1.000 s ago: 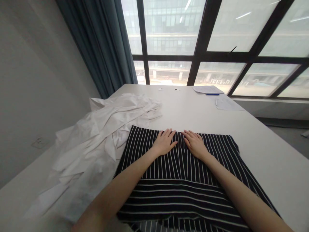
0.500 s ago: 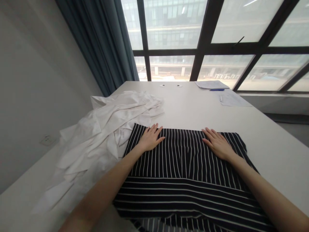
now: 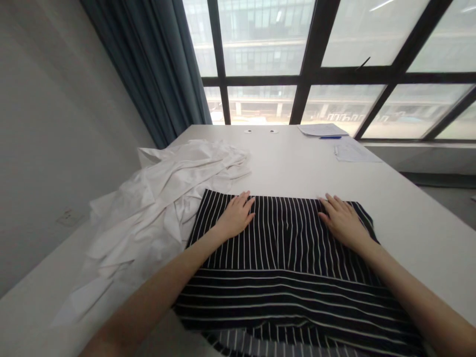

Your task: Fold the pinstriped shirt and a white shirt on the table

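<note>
A black garment with white stripes (image 3: 267, 233) lies spread on the white table in front of me. Its stripes run away from me on the far part and crosswise on a wide band (image 3: 282, 300) at the near side. My left hand (image 3: 235, 215) rests on the far left of the cloth, fingers stretched toward the far edge. On the far right, my right hand (image 3: 342, 220) lies on it the same way, fingertips at the edge. Both hands are open, palms down. Below the band, the near hem hangs loose, showing a greyish inside.
Left of the garment lies a large heap of crumpled white cloth (image 3: 167, 193). Papers (image 3: 323, 130), a blue pen (image 3: 330, 137) and another sheet (image 3: 357, 152) are at the far right of the table (image 3: 282, 161). Beyond are a window and a blue curtain (image 3: 148, 69).
Both hands have slid slightly to the right over the cloth, and their fingers are a little less spread. The garment lies nearly as before; the view has turned slightly right.
</note>
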Tool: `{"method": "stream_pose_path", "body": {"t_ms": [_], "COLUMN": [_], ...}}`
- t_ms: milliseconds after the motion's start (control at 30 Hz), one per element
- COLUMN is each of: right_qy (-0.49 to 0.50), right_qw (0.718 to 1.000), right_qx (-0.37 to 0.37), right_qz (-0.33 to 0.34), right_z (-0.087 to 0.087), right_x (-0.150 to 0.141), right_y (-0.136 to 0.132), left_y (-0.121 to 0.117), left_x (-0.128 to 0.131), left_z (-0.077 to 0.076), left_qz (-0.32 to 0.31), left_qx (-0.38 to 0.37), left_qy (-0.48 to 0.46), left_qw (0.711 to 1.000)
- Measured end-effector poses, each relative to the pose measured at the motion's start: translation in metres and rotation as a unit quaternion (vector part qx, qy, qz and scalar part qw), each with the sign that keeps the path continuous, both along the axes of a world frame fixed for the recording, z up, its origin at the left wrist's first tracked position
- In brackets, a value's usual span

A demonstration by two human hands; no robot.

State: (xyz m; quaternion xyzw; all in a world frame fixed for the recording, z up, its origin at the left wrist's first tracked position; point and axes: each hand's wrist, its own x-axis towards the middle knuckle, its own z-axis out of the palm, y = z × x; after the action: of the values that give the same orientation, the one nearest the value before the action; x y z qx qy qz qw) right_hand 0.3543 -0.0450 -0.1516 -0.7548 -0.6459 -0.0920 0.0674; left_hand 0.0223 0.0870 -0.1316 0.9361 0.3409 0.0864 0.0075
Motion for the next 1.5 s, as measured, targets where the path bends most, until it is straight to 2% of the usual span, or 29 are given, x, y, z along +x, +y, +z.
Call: {"method": "stream_pose_path", "body": {"t_ms": [167,233,300,533,900,1067,1167,1267,1400,1500], "right_qy": [0.059,0.057,0.053,0.020,0.009,0.006,-0.009,0.004,0.085,0.118], "right_qw": [0.990,0.989,0.989,0.994,0.999,0.998,0.997,0.996,0.995,0.993], "right_qx": [-0.024,-0.035,-0.039,-0.056,-0.032,-0.018,-0.005,-0.002,-0.011,-0.016], "right_qz": [0.123,0.132,0.130,0.087,-0.024,-0.054,-0.082,-0.085,-0.044,-0.018], "right_z": [0.000,-0.002,-0.003,-0.003,-0.020,-0.029,-0.030,-0.017,0.017,0.041], "right_x": [-0.082,-0.101,-0.105,-0.068,0.018,0.035,0.038,0.047,0.053,0.030], "right_y": [-0.020,-0.030,-0.037,-0.058,-0.109,-0.122,-0.118,-0.100,-0.052,-0.007], "left_y": [-0.054,-0.067,-0.072,-0.061,-0.038,-0.040,-0.043,-0.031,0.009,0.043], "left_x": [0.017,0.017,0.013,-0.023,-0.119,-0.138,-0.135,-0.125,-0.097,-0.070], "left_z": [0.002,-0.001,-0.004,-0.004,-0.011,-0.011,-0.006,0.013,0.050,0.068], "left_qz": [-0.110,-0.125,-0.130,-0.105,0.006,0.049,0.066,0.057,0.076,0.132], "left_qx": [-0.084,-0.090,-0.084,-0.062,-0.002,0.019,0.033,0.024,0.010,-0.036], "left_qy": [0.011,0.022,0.024,0.035,0.069,0.059,0.051,0.046,0.020,0.037], "left_qw": [0.990,0.988,0.988,0.992,0.998,0.997,0.996,0.997,0.997,0.990]}}
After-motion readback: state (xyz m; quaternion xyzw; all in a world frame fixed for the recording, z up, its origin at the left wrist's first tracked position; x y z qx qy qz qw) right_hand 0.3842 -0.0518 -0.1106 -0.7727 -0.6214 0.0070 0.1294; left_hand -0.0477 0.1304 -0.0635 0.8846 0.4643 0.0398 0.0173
